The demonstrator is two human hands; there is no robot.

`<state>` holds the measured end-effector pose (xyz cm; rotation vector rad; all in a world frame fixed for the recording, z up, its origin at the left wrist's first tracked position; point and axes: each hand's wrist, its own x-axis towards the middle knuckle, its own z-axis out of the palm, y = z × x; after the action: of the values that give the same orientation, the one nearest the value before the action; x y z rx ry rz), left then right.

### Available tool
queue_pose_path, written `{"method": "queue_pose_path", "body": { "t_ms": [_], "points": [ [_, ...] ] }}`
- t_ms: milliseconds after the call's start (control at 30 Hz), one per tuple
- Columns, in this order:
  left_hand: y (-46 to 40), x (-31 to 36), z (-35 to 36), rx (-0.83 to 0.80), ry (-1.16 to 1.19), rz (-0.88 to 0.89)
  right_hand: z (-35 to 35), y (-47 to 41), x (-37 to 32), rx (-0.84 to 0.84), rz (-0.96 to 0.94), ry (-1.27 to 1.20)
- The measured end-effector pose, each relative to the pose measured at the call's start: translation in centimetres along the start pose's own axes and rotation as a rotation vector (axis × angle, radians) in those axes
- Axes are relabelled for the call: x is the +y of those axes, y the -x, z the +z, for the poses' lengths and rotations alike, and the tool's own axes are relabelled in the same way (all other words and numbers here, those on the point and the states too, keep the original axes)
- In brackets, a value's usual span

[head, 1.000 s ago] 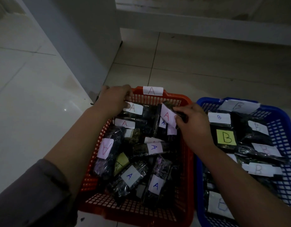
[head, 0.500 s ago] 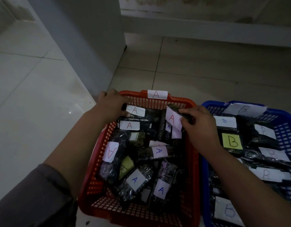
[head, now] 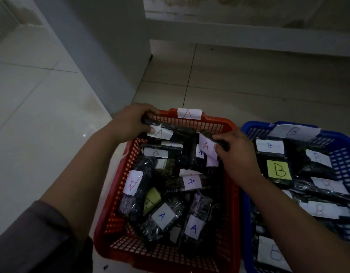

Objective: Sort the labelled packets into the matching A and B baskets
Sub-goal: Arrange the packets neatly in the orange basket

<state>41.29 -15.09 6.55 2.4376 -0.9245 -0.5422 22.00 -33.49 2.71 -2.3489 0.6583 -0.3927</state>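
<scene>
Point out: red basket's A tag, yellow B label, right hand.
red basket's A tag (head: pixel 189 113): head view, middle of the paper.
yellow B label (head: pixel 279 169): head view, on the letter.
right hand (head: pixel 236 154): head view, back of hand.

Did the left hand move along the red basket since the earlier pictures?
No. The left hand stays at the far left corner of the red basket, gripping a packet labelled A.

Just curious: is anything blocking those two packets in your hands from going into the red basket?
Nothing visible. The left hand and right hand each hold an A packet already over the red basket, above other packets.
</scene>
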Motion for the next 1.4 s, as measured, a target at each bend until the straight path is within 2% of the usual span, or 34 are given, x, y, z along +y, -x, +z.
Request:
{"method": "queue_pose_path", "body": {
  "t_ms": [100, 267, 400, 467, 567, 600, 700, 867, 967, 1033, 1100, 1200, 1400],
  "points": [
    [0.6, 0.0, -1.7, 0.049, 0.253, -0.047, 0.0, 0.2, 0.2, -0.009, -0.003, 0.010],
    [0.5, 0.1, -1.1, 0.049, 0.343, -0.078, -0.2, -0.1, 0.1, -0.016, -0.012, 0.018],
    [-0.5, 0.0, 1.3, 0.056, 0.184, -0.068, -1.3, -0.6, -0.1, 0.119, 0.045, -0.004],
    [-0.9, 0.0, 2.3, 0.111, -0.026, -0.028, -1.9, -1.0, 0.2, 0.199, 0.087, -0.052],
    [-0.7, -0.2, 3.9, 0.206, -0.463, 0.102, -2.2, -1.4, 0.9, 0.237, 0.147, -0.137],
    [-0.5, -0.1, 4.5, 0.230, -0.509, 0.153, -2.3, -1.4, 1.0, 0.238, 0.159, -0.150],
    [0.2, 0.0, 5.8, 0.161, -0.386, 0.224, -2.3, -1.0, 1.0, 0.228, 0.163, -0.173],
    [0.6, 0.0, 6.2, 0.149, -0.328, 0.175, -2.0, -0.5, 0.5, 0.184, 0.143, -0.162],
    [0.7, 0.8, 6.0, 0.153, -0.362, 0.160, -2.0, -0.4, 0.3, 0.175, 0.147, -0.166],
    [1.0, 1.2, 6.1, 0.088, -0.400, 0.164, -2.1, -0.5, 0.2, 0.167, 0.147, -0.178],
    [1.5, 1.3, 6.3, 0.000, -0.451, 0.165, -2.1, -0.7, 0.0, 0.120, 0.107, -0.157],
    [1.6, 0.8, 6.5, -0.038, -0.455, 0.143, -1.2, -0.9, -0.4, -0.003, 0.006, -0.062],
    [2.0, -0.1, 6.0, -0.124, -0.415, 0.172, -0.2, -1.6, -0.6, -0.023, -0.084, 0.032]
  ]
}}
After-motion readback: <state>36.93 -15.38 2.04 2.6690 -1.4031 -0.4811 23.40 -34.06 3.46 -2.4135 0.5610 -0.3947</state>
